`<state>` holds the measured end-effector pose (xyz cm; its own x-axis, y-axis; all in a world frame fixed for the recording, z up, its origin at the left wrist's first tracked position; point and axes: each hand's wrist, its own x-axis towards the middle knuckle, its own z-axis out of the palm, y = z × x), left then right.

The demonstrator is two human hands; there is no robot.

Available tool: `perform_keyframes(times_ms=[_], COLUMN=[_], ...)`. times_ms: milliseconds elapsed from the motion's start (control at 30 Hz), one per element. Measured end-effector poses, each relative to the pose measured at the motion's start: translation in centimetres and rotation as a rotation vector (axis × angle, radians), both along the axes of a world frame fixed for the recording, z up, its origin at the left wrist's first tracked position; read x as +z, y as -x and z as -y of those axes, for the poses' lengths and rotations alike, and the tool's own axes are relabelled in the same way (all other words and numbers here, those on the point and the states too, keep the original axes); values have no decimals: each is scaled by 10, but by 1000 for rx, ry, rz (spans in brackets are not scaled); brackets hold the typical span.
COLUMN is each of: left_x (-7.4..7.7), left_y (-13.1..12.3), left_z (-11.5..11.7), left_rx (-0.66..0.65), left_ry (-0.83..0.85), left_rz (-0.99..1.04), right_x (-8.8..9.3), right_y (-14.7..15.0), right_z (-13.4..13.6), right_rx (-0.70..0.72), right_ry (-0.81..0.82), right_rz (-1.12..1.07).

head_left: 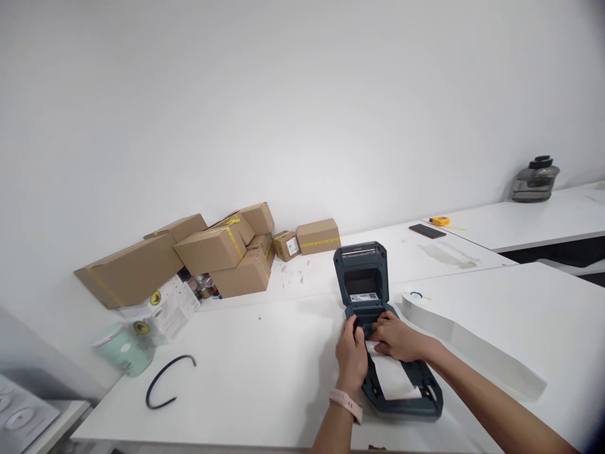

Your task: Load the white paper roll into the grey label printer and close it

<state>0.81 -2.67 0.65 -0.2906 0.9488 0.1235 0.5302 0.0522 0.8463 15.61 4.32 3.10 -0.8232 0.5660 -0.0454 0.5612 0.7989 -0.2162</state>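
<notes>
A dark blue-grey label printer lies on the white table with its lid raised. My left hand grips the left side of its body, fingers bent over the edge into the opening. A white strip of label paper runs down the inside toward the near end. Reaching in from the right, my right hand has its fingers curled at the upper end of that paper; their tips are partly hidden inside the printer.
A long white paper strip curls to the right of the printer. Behind are cardboard boxes, a phone and a yellow tape measure. Leftward sit a black cable and a mint-green container. A dark jug stands far right.
</notes>
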Motion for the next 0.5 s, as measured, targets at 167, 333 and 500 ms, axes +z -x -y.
perform_keyframes(times_ms=[167, 333, 500], left_x=[-4, -15, -48], left_y=[-4, -17, -31], left_z=[50, 95, 97], left_rx=[-185, -354, -198], left_ry=[-261, -375, -566], left_rz=[-64, -274, -350], right_x=[-1, -1, 14], right_y=[0, 0, -3], right_z=[0, 1, 1], right_rx=[0, 0, 20], right_ry=[-50, -54, -12], right_rz=[17, -13, -125])
